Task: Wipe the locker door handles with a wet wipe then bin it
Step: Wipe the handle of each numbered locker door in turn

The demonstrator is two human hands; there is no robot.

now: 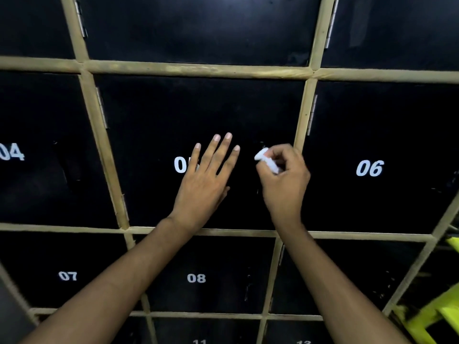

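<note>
Between thumb and fingers of the right hand a bunched wet wipe is pinched, by the right edge of locker door 05. Left of that grip, the left hand is laid flat on the door. Handle-wiping judged underway; next, wipe to be rubbed along the handle, unseen in the dark.

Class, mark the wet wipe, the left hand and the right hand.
wet wipe [267, 161]: head view, its white middle.
left hand [203, 187]: head view, back of hand.
right hand [288, 184]: head view, back of hand.

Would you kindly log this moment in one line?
left hand: flat on door 05 | right hand: pinches wet wipe near its right edge
</note>
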